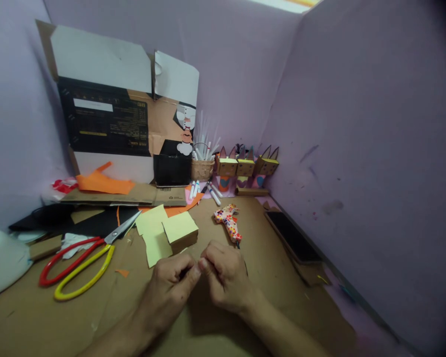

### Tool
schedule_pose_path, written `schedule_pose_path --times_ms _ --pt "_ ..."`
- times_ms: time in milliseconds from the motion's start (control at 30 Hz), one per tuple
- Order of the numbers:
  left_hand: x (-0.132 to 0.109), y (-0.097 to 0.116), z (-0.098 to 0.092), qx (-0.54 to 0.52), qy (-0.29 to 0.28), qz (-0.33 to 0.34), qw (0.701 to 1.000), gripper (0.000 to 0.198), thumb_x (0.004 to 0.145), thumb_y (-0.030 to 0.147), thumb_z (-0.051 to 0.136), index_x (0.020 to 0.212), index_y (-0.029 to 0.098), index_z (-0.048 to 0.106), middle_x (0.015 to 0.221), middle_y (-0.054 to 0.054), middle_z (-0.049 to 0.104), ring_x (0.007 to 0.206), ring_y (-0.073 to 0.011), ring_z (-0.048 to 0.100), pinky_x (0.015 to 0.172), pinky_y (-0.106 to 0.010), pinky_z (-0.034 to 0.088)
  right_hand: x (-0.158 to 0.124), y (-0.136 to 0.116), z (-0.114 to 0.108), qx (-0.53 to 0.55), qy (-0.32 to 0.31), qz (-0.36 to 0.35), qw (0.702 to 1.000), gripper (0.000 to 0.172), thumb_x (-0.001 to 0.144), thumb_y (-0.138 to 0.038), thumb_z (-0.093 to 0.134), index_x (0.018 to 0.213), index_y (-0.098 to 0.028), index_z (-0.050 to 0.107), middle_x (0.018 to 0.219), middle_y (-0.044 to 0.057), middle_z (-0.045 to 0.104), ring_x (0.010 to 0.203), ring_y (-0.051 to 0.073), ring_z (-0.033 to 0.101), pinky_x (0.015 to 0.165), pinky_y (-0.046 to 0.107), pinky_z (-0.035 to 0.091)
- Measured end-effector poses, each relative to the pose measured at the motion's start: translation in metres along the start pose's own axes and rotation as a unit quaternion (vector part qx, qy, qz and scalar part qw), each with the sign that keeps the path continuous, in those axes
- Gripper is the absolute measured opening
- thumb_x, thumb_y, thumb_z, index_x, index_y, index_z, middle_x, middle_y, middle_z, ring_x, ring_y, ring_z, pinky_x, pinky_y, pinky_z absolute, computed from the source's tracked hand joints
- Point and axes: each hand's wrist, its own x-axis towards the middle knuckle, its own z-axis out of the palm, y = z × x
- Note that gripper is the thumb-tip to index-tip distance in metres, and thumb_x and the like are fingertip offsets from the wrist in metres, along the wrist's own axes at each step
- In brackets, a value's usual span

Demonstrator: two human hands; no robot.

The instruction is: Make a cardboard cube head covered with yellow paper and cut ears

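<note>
My left hand [173, 286] and my right hand [225, 274] meet at the thumbs over the cardboard sheet. Fingers on both are curled and pinched together. Whatever lies between them, if anything, is hidden or too small to make out. Just beyond my left hand stands a small cardboard box [181, 231] with a pale yellow top. Pale yellow paper [152, 238] lies flat beside the box, partly behind it. Past my right hand rests a glue gun [227, 221] with a flowered cover, its cord running toward my wrist.
Scissors [107, 242] with red and yellow handles lie open at left. A phone [293, 237] lies by the right wall. Behind are markers [195, 189], a cup of glue sticks [202, 169], several eared box figures [245, 167] and a tall cardboard carton [111, 119].
</note>
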Motion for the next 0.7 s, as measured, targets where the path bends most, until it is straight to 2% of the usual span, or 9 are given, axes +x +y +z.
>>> schedule_pose_path --times_ms 100,200,333,433,500,633,700 --pt "0.003 0.002 -0.007 -0.045 -0.063 0.003 0.997 0.035 0.083 0.04 0.044 0.058 0.015 0.049 0.057 0.003 0.04 0.056 -0.0095 0.037 0.051 -0.021 0.03 0.001 0.0 -0.001 0.016 -0.019 -0.011 1.0 0.021 0.084 -0.022 0.038 0.064 -0.019 0.044 0.061 -0.001 0.045 0.056 0.012 0.041 0.053 0.026 0.026" --pt "0.006 0.005 -0.013 -0.067 -0.098 0.014 0.993 0.037 0.08 0.042 0.046 0.055 0.015 0.048 0.052 0.004 0.035 0.052 -0.0086 0.032 0.048 -0.021 0.026 0.002 -0.003 -0.001 0.146 -0.055 0.016 0.988 0.025 0.088 -0.025 0.034 0.063 -0.02 0.037 0.059 -0.004 0.038 0.055 0.011 0.038 0.053 0.024 0.028" --pt "0.009 0.009 -0.016 -0.081 -0.101 0.008 0.992 0.035 0.077 0.04 0.048 0.052 0.015 0.048 0.049 0.004 0.037 0.048 -0.0081 0.033 0.045 -0.021 0.025 0.001 -0.003 0.001 0.331 -0.083 0.091 0.935 0.032 0.089 -0.036 0.034 0.062 -0.02 0.035 0.057 -0.005 0.033 0.052 0.009 0.031 0.05 0.022 0.027" --pt "0.008 0.01 -0.018 -0.097 -0.09 -0.014 0.991 0.037 0.079 0.041 0.046 0.051 0.016 0.048 0.046 0.003 0.041 0.045 -0.0084 0.036 0.043 -0.021 0.027 0.0 0.003 0.005 0.401 -0.033 0.163 0.901 0.036 0.089 -0.041 0.036 0.059 -0.02 0.036 0.054 -0.006 0.031 0.047 0.008 0.027 0.046 0.022 0.025" --pt "0.006 0.011 -0.022 -0.1 -0.038 -0.029 0.994 0.038 0.08 0.041 0.044 0.052 0.016 0.048 0.045 0.003 0.041 0.043 -0.0084 0.036 0.042 -0.021 0.027 0.002 0.009 0.004 0.413 0.04 0.21 0.885 0.04 0.088 -0.042 0.037 0.055 -0.02 0.033 0.051 -0.007 0.027 0.044 0.008 0.024 0.043 0.022 0.022" --pt "0.007 0.011 -0.039 -0.055 0.17 -0.028 0.984 0.038 0.08 0.039 0.045 0.049 0.018 0.044 0.046 0.003 0.041 0.045 -0.0089 0.037 0.044 -0.021 0.03 0.014 0.027 -0.015 0.356 0.228 0.257 0.869 0.044 0.086 -0.043 0.041 0.049 -0.021 0.027 0.046 -0.009 0.022 0.041 0.008 0.02 0.04 0.022 0.018" --pt "0.012 0.007 -0.047 -0.033 0.246 -0.04 0.968 0.031 0.077 0.038 0.051 0.053 0.018 0.047 0.049 0.004 0.043 0.048 -0.0094 0.04 0.045 -0.021 0.032 0.02 0.041 -0.029 0.29 0.326 0.257 0.863 0.041 0.083 -0.044 0.044 0.051 -0.021 0.031 0.048 -0.008 0.027 0.042 0.008 0.025 0.041 0.022 0.024"
